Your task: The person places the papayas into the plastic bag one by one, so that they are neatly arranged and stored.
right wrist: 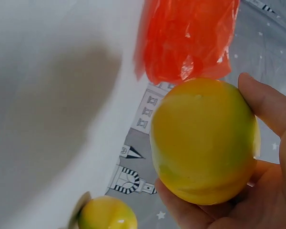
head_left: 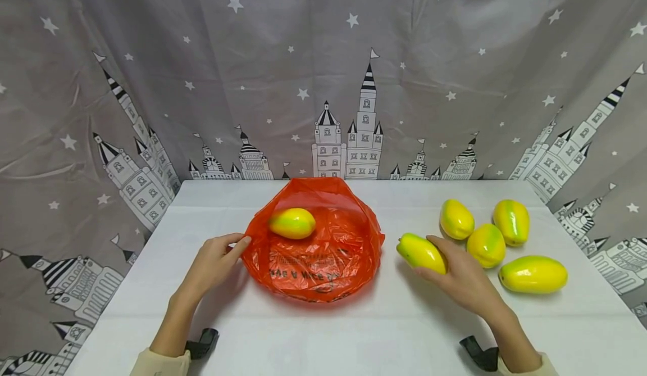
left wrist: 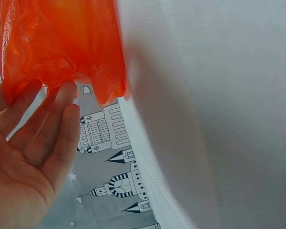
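Observation:
A red plastic bag (head_left: 328, 241) lies spread on the white table with its mouth wide, and one yellow-green papaya (head_left: 293, 223) rests inside it. My left hand (head_left: 214, 261) pinches the bag's left rim between thumb and fingers; in the left wrist view, the fingers of the left hand (left wrist: 33, 138) meet the red plastic. To the right of the bag, my right hand (head_left: 462, 277) grips another papaya (head_left: 423, 253), which is off the table. This held papaya (right wrist: 205, 140) largely fills the space between thumb and fingers in the right wrist view.
Several more papayas sit on the right side of the white table (head_left: 404, 331), the nearest a long papaya (head_left: 533, 275) lying sideways. Behind the table hangs a grey curtain (head_left: 283, 44) printed with castles and stars.

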